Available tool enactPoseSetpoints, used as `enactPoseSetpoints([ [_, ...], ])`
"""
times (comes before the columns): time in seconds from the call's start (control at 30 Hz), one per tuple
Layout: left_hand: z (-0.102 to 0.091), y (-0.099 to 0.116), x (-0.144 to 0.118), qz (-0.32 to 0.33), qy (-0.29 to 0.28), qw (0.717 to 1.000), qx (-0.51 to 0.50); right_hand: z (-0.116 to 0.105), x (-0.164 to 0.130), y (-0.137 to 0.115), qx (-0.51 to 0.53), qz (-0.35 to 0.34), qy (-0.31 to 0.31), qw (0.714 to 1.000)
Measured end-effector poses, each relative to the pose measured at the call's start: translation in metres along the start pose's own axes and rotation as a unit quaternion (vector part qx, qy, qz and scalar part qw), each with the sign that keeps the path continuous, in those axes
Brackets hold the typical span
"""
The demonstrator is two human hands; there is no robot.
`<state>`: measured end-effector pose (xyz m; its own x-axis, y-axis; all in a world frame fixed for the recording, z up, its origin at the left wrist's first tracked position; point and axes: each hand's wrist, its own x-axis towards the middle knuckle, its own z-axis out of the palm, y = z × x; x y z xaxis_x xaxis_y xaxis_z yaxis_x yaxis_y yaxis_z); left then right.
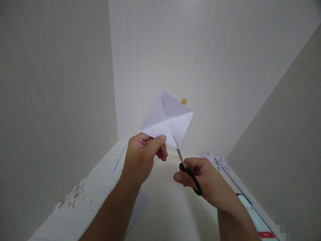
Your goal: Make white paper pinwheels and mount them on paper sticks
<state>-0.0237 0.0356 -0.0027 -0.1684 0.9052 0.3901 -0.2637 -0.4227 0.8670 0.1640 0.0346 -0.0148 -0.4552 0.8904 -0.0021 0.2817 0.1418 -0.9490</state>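
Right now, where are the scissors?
In the head view, the scissors are right of centre, gripped in the right hand, blade tips at the lower edge of the folded paper the left hand holds up.

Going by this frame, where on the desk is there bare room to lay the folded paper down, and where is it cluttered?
Bare desk shows between the two forearms, below the left hand and the right hand with the scissors. Crowded: paper scraps at the left edge, paper flowers and a phone along the right edge, a flat sheet under the left forearm.

left hand [144, 150]: raised, thumb and fingers pinched closed | right hand [200, 177]: lower, fingers curled shut, forearm angled inward
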Motion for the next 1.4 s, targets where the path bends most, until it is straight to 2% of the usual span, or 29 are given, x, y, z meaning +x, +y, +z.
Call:
enactPoseSetpoints([
  [0.6,0.003,0.005,-0.005,-0.017,-0.017,0.996,0.09,0.001,0.001,-0.005,-0.015,-0.014,0.023,1.0],
  [1.4,0.002,0.004,-0.005,-0.024,-0.018,0.995,0.092,0.003,0.0,-0.011,-0.032,-0.021,0.058,0.998],
])
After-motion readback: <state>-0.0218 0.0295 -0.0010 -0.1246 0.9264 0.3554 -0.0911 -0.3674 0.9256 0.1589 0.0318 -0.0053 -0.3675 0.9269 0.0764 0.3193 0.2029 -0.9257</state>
